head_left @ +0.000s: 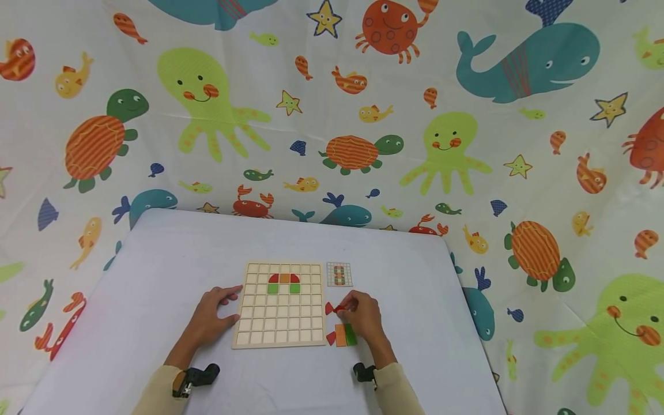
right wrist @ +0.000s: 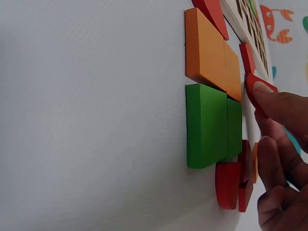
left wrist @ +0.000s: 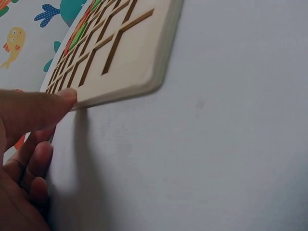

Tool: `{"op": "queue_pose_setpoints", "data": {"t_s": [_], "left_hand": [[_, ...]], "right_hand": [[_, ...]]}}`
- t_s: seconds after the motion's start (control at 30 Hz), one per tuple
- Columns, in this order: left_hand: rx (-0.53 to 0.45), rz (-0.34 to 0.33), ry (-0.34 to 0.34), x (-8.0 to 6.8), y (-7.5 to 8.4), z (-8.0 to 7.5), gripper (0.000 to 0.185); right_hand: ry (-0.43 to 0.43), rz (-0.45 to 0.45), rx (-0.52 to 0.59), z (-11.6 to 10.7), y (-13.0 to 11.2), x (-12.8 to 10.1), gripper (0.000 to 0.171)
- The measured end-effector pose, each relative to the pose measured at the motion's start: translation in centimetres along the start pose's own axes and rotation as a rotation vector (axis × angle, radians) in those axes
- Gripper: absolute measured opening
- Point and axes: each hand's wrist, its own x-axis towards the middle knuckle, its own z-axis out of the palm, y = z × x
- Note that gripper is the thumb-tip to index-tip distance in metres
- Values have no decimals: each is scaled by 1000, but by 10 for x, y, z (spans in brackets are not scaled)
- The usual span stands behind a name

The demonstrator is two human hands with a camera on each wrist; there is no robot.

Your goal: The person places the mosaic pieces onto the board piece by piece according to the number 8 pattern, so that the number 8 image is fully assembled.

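A light wooden grid board (head_left: 280, 312) lies on the white table. Set in its upper cells are two red quarter-round tiles, an orange square (head_left: 285, 278) between them, and two green squares below. My left hand (head_left: 208, 317) is at the board's left side, thumb (left wrist: 60, 98) and index finger touching the edge with a spread between them. Right of the board, my right hand (head_left: 365, 314) pinches a red tile (right wrist: 252, 94) with a rounded edge between thumb and fingers, close over the table. Another red tile (head_left: 329, 308) lies just left of it.
Orange tiles (right wrist: 207, 45), green tiles (right wrist: 207, 125) and more red tiles (right wrist: 227, 185) lie beside the board near my right hand. A small printed pattern card (head_left: 339, 274) sits at the board's upper right. A cloth with sea animals (head_left: 311, 115) hangs behind the table.
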Motion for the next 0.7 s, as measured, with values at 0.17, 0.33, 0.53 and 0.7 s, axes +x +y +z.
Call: {"op": "queue_pose_setpoints", "data": {"t_s": [0.17, 0.33, 0.53, 0.7], "left_hand": [[-2, -6, 2, -1, 0, 1, 71], [-2, 0, 7, -1, 0, 1, 71], [6, 8, 10, -2, -1, 1, 71], [6, 5, 8, -2, -1, 2, 71]], "right_hand": [[43, -55, 46, 1, 4, -2, 17], [47, -72, 119, 2, -2, -5, 16], [39, -93, 195, 11, -15, -8, 13], [53, -130, 256, 26, -27, -10, 13]]}}
